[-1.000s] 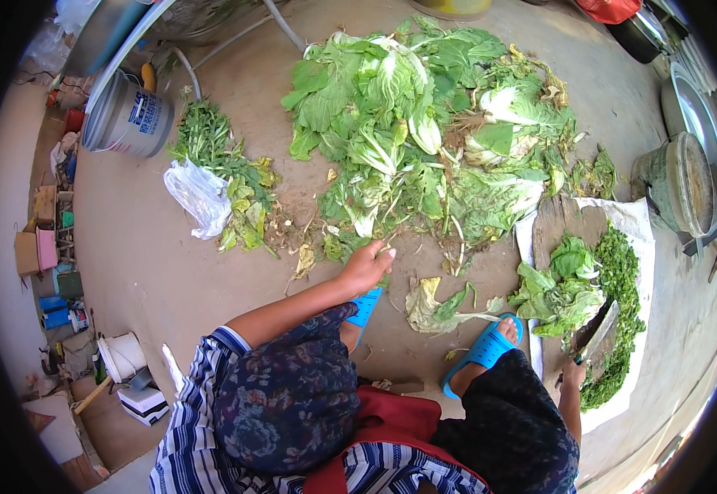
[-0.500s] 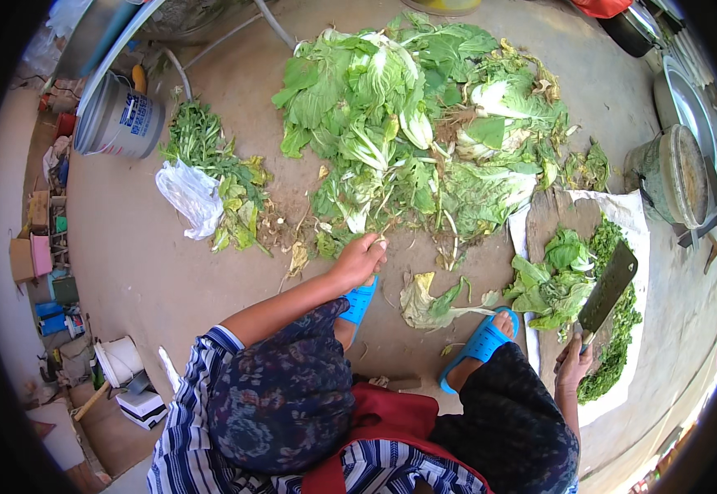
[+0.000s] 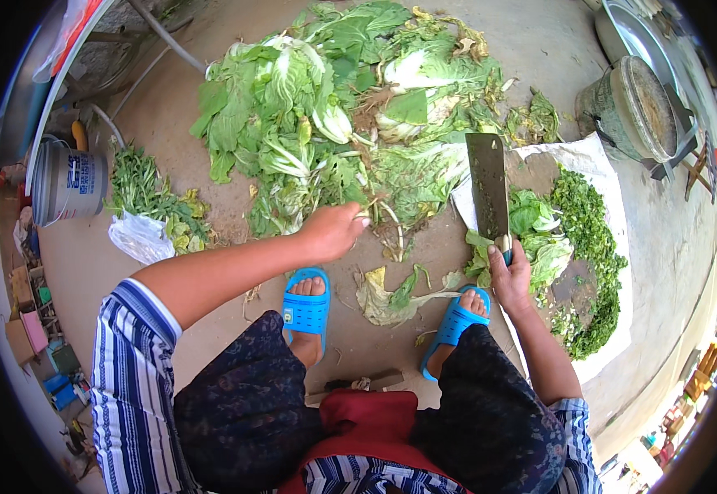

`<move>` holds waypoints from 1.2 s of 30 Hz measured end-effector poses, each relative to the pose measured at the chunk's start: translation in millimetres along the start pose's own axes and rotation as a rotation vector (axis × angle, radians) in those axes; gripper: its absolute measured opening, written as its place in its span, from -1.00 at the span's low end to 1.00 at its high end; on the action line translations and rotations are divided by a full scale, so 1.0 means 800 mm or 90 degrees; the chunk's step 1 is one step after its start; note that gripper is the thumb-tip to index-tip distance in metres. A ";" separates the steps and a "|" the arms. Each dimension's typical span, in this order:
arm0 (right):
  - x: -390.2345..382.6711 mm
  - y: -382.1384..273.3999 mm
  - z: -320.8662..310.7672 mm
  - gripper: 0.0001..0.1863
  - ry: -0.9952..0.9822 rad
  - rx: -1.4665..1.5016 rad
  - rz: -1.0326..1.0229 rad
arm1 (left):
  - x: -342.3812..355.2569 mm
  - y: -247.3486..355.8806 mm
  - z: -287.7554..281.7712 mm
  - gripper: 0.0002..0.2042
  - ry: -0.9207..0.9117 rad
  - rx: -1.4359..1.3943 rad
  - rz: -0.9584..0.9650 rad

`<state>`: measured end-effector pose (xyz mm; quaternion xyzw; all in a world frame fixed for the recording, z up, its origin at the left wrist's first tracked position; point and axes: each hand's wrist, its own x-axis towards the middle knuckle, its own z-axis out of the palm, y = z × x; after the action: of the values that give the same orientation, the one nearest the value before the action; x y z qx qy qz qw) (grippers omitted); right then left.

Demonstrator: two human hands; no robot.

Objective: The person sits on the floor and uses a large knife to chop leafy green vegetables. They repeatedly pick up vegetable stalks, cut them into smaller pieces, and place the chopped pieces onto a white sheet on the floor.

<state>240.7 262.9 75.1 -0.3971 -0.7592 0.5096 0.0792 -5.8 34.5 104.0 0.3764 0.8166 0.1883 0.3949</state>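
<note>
One head view: handle of cleaver point(image 3: 488, 185) mostly hidden, right hand's point(image 3: 509, 276) grip clamped around it; left hand's point(image 3: 335, 232) fingers drawn together, anything pinched unclear. Blade points away from person, tip slightly leftward, before white sheet point(image 3: 608, 156), between cabbage heap point(image 3: 280, 82) and chopped greens point(image 3: 597, 247).

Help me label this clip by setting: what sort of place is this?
Probably a household yard or utility area: leafy cabbages lie heaped on the bare floor, with a grey bucket and a metal basin at either side.
</note>
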 end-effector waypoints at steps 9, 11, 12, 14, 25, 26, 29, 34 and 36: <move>0.053 0.016 -0.022 -0.74 0.053 -0.079 -0.041 | 0.200 0.111 0.140 -0.74 0.070 0.007 0.059; 0.058 0.019 -0.023 -0.74 0.036 -0.117 -0.021 | 0.222 0.119 0.155 -0.74 0.061 0.045 0.012; 0.061 0.019 -0.024 -0.74 0.029 -0.135 -0.012 | 0.229 0.116 0.162 -0.74 0.055 0.068 0.023; 0.068 0.024 -0.023 -0.71 -0.002 -0.173 0.012 | 0.238 0.115 0.174 -0.74 0.042 0.113 0.048; 0.080 0.035 -0.018 -0.69 -0.044 -0.176 0.040 | 0.254 0.130 0.155 -0.77 -0.028 0.249 0.054; 0.080 0.039 -0.014 -0.69 -0.049 -0.176 0.046 | 0.257 0.131 0.154 -0.78 -0.036 0.254 0.055; 0.079 0.042 -0.009 -0.69 -0.052 -0.175 0.057 | 0.260 0.130 0.153 -0.80 -0.046 0.259 0.059; 0.084 0.056 0.011 -0.69 -0.015 -0.240 0.060 | 0.260 0.128 0.159 -0.84 -0.029 0.271 0.083; 0.086 0.053 0.014 -0.70 -0.006 -0.244 0.055 | 0.256 0.118 0.161 -0.83 -0.014 0.250 0.112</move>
<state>210.7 309.1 14.4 -0.4346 -0.8250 0.3605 -0.0228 56.4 253.4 -21.3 0.5180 0.7974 0.0550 0.3046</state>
